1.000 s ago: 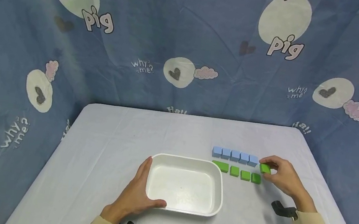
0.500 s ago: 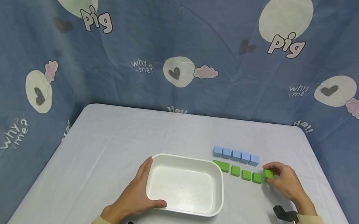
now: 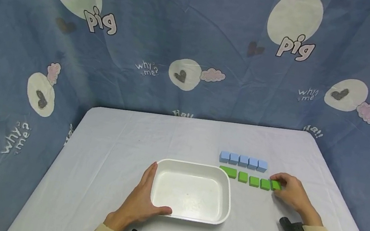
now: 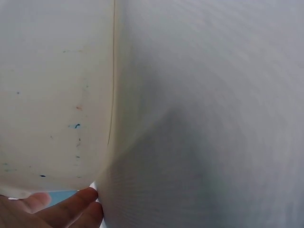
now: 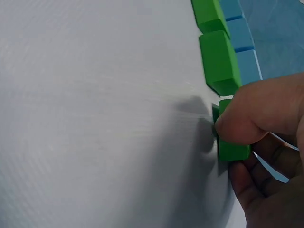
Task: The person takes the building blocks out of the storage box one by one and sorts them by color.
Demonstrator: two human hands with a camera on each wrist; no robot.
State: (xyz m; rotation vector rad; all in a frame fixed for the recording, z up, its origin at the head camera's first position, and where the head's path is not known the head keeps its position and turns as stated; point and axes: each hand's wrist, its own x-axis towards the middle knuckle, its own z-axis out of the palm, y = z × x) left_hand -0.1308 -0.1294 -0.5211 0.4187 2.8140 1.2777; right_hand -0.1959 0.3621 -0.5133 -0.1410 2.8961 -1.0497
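My right hand (image 3: 293, 195) pinches a green block (image 3: 276, 185) between thumb and fingers at the right end of a row of green blocks (image 3: 254, 181). In the right wrist view the held block (image 5: 232, 151) is low over the white cloth, a small gap from its neighbour (image 5: 221, 64). The thumb covers part of it. My left hand (image 3: 137, 202) holds a white rectangular tray (image 3: 191, 192) at its near left corner, thumb along the front and fingers up the left side. Nothing lies in the tray. The left wrist view shows fingertips (image 4: 88, 194) at the tray's edge.
Behind the green row stands a straight row of blue blocks (image 3: 243, 160). The tray's right rim overlaps the leftmost green piece (image 3: 230, 172) in the head view. All stand on a white-covered table (image 3: 124, 138), with a blue printed curtain (image 3: 137, 96) around it.
My right hand has brought the green block from beside the blue row's end, rightward and then toward me, to the end of the green row. The left hand and tray have stayed put.
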